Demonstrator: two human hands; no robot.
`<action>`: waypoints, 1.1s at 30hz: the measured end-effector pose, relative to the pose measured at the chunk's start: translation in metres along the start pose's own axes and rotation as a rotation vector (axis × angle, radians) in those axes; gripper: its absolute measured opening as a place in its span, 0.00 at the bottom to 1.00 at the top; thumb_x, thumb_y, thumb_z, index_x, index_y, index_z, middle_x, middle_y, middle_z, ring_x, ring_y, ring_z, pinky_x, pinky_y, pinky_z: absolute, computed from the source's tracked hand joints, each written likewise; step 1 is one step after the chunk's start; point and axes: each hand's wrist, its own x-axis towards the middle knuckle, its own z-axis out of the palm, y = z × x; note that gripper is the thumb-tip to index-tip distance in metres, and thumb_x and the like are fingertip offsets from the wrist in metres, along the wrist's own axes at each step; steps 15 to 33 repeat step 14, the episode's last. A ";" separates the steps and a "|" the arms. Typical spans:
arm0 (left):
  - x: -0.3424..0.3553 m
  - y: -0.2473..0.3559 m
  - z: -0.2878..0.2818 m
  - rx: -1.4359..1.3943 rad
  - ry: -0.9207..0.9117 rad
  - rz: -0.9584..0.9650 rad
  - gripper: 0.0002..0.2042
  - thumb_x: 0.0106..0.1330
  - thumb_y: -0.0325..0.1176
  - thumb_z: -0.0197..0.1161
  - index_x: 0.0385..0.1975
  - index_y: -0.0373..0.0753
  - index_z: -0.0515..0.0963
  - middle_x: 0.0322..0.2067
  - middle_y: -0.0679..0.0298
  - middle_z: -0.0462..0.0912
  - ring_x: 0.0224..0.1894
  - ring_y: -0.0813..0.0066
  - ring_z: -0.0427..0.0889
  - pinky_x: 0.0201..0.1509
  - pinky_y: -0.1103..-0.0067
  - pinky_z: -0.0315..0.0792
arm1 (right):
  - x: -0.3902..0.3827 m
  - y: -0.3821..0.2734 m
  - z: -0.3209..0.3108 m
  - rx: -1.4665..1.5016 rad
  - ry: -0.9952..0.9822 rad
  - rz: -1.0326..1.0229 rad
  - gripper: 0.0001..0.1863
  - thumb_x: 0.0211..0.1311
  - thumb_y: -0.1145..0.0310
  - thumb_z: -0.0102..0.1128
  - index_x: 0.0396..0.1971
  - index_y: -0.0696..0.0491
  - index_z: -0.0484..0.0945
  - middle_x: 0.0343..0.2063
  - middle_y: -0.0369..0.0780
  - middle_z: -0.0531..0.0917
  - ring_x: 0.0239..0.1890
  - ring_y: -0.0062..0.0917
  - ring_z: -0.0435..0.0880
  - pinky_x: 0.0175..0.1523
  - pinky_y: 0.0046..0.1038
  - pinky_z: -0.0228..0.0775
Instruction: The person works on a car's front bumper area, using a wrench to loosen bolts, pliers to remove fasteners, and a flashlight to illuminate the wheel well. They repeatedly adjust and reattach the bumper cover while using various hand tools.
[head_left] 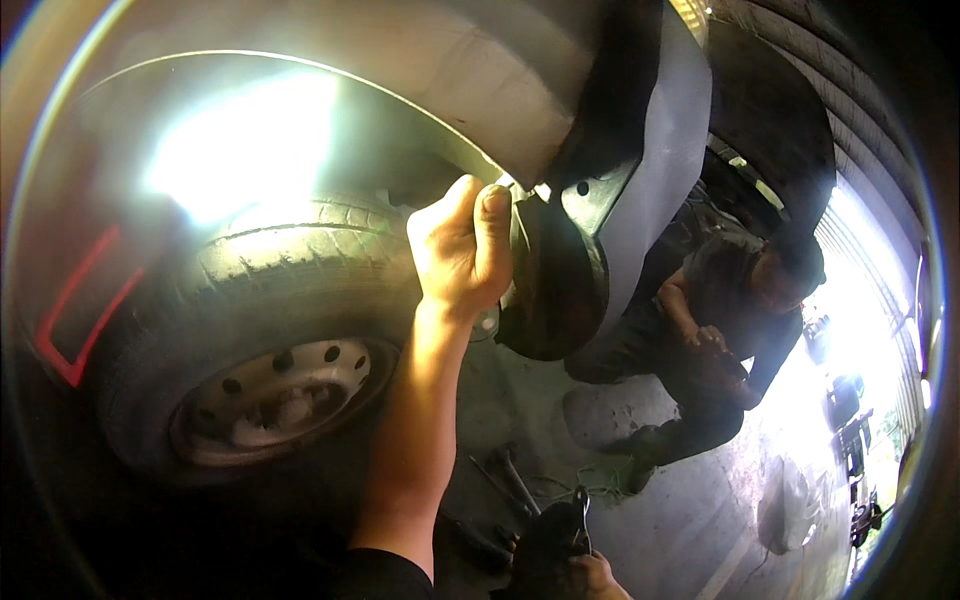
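My left hand (465, 243) is raised to the lower corner of a car's fender (480, 95), at the edge of the wheel arch. Its fingers and thumb are closed on that edge; what else may be between them is hidden. Just right of it hang a dark wheel-arch liner (558, 290) and the end of a grey bumper (655, 190). Low in the picture, my right hand (592, 574) is partly cut off by the lower edge. It is closed around a pair of pliers (581, 515), jaws pointing up.
A tyre (310, 255) on a steel wheel (280, 400) fills the left side, under a glaring light. At the right another person (735, 310) sits low beside the car. Dark rod-like items (515, 485) and a pale bag (788, 510) lie on the concrete floor (690, 510).
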 end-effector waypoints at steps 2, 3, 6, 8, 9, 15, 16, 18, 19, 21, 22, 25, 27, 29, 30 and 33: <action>0.006 -0.009 0.001 0.000 0.024 0.053 0.19 0.69 0.36 0.57 0.16 0.36 0.63 0.11 0.61 0.60 0.14 0.73 0.55 0.18 0.77 0.56 | -0.001 0.002 0.004 -0.010 -0.032 -0.003 0.13 0.54 0.76 0.58 0.42 0.59 0.76 0.28 0.42 0.82 0.25 0.32 0.82 0.28 0.31 0.74; 0.006 -0.011 0.001 0.000 0.040 0.074 0.20 0.69 0.36 0.58 0.16 0.36 0.63 0.11 0.61 0.60 0.14 0.73 0.55 0.18 0.77 0.56 | -0.002 0.004 0.005 0.018 -0.041 -0.021 0.13 0.54 0.76 0.59 0.41 0.58 0.76 0.27 0.41 0.82 0.24 0.31 0.81 0.27 0.31 0.74; 0.004 -0.012 0.003 -0.045 0.030 0.063 0.18 0.68 0.33 0.57 0.16 0.36 0.63 0.11 0.62 0.59 0.14 0.73 0.55 0.18 0.77 0.55 | -0.001 0.001 0.003 0.027 0.006 0.011 0.12 0.54 0.75 0.60 0.40 0.57 0.76 0.26 0.40 0.82 0.21 0.30 0.80 0.26 0.30 0.72; 0.001 -0.008 0.004 -0.081 0.010 0.008 0.17 0.68 0.32 0.56 0.17 0.35 0.64 0.11 0.62 0.59 0.14 0.74 0.55 0.18 0.77 0.55 | -0.001 0.002 0.000 0.023 0.043 0.027 0.11 0.54 0.74 0.60 0.39 0.57 0.77 0.25 0.40 0.81 0.20 0.30 0.79 0.25 0.30 0.71; -0.003 -0.003 0.008 -0.103 0.007 -0.025 0.16 0.69 0.32 0.55 0.18 0.35 0.64 0.11 0.63 0.59 0.15 0.75 0.55 0.18 0.77 0.55 | 0.001 0.004 -0.001 0.022 0.050 0.015 0.11 0.54 0.74 0.60 0.38 0.57 0.77 0.25 0.40 0.81 0.20 0.30 0.79 0.25 0.30 0.71; -0.003 -0.003 0.010 -0.136 -0.020 -0.032 0.16 0.70 0.33 0.53 0.19 0.35 0.65 0.11 0.64 0.60 0.15 0.77 0.55 0.19 0.78 0.55 | 0.010 0.011 -0.006 0.030 0.047 -0.015 0.10 0.54 0.74 0.61 0.37 0.56 0.78 0.24 0.39 0.81 0.19 0.29 0.78 0.24 0.29 0.70; -0.003 -0.003 0.010 -0.136 -0.020 -0.032 0.16 0.70 0.33 0.53 0.19 0.35 0.65 0.11 0.64 0.60 0.15 0.77 0.55 0.19 0.78 0.55 | 0.010 0.011 -0.006 0.030 0.047 -0.015 0.10 0.54 0.74 0.61 0.37 0.56 0.78 0.24 0.39 0.81 0.19 0.29 0.78 0.24 0.29 0.70; -0.003 -0.003 0.010 -0.136 -0.020 -0.032 0.16 0.70 0.33 0.53 0.19 0.35 0.65 0.11 0.64 0.60 0.15 0.77 0.55 0.19 0.78 0.55 | 0.010 0.011 -0.006 0.030 0.047 -0.015 0.10 0.54 0.74 0.61 0.37 0.56 0.78 0.24 0.39 0.81 0.19 0.29 0.78 0.24 0.29 0.70; -0.003 -0.003 0.010 -0.136 -0.020 -0.032 0.16 0.70 0.33 0.53 0.19 0.35 0.65 0.11 0.64 0.60 0.15 0.77 0.55 0.19 0.78 0.55 | 0.010 0.011 -0.006 0.030 0.047 -0.015 0.10 0.54 0.74 0.61 0.37 0.56 0.78 0.24 0.39 0.81 0.19 0.29 0.78 0.24 0.29 0.70; -0.003 -0.003 0.010 -0.136 -0.020 -0.032 0.16 0.70 0.33 0.53 0.19 0.35 0.65 0.11 0.64 0.60 0.15 0.77 0.55 0.19 0.78 0.55 | 0.010 0.011 -0.006 0.030 0.047 -0.015 0.10 0.54 0.74 0.61 0.37 0.56 0.78 0.24 0.39 0.81 0.19 0.29 0.78 0.24 0.29 0.70; -0.003 -0.003 0.010 -0.136 -0.020 -0.032 0.16 0.70 0.33 0.53 0.19 0.35 0.65 0.11 0.64 0.60 0.15 0.77 0.55 0.19 0.78 0.55 | 0.010 0.011 -0.006 0.030 0.047 -0.015 0.10 0.54 0.74 0.61 0.37 0.56 0.78 0.24 0.39 0.81 0.19 0.29 0.78 0.24 0.29 0.70; -0.003 -0.003 0.010 -0.136 -0.020 -0.032 0.16 0.70 0.33 0.53 0.19 0.35 0.65 0.11 0.64 0.60 0.15 0.77 0.55 0.19 0.78 0.55 | 0.010 0.011 -0.006 0.030 0.047 -0.015 0.10 0.54 0.74 0.61 0.37 0.56 0.78 0.24 0.39 0.81 0.19 0.29 0.78 0.24 0.29 0.70; -0.003 -0.003 0.010 -0.136 -0.020 -0.032 0.16 0.70 0.33 0.53 0.19 0.35 0.65 0.11 0.64 0.60 0.15 0.77 0.55 0.19 0.78 0.55 | 0.010 0.011 -0.006 0.030 0.047 -0.015 0.10 0.54 0.74 0.61 0.37 0.56 0.78 0.24 0.39 0.81 0.19 0.29 0.78 0.24 0.29 0.70; -0.003 -0.003 0.010 -0.136 -0.020 -0.032 0.16 0.70 0.33 0.53 0.19 0.35 0.65 0.11 0.64 0.60 0.15 0.77 0.55 0.19 0.78 0.55 | 0.010 0.011 -0.006 0.030 0.047 -0.015 0.10 0.54 0.74 0.61 0.37 0.56 0.78 0.24 0.39 0.81 0.19 0.29 0.78 0.24 0.29 0.70; -0.003 -0.003 0.010 -0.136 -0.020 -0.032 0.16 0.70 0.33 0.53 0.19 0.35 0.65 0.11 0.64 0.60 0.15 0.77 0.55 0.19 0.78 0.55 | 0.010 0.011 -0.006 0.030 0.047 -0.015 0.10 0.54 0.74 0.61 0.37 0.56 0.78 0.24 0.39 0.81 0.19 0.29 0.78 0.24 0.29 0.70; -0.003 -0.003 0.010 -0.136 -0.020 -0.032 0.16 0.70 0.33 0.53 0.19 0.35 0.65 0.11 0.64 0.60 0.15 0.77 0.55 0.19 0.78 0.55 | 0.010 0.011 -0.006 0.030 0.047 -0.015 0.10 0.54 0.74 0.61 0.37 0.56 0.78 0.24 0.39 0.81 0.19 0.29 0.78 0.24 0.29 0.70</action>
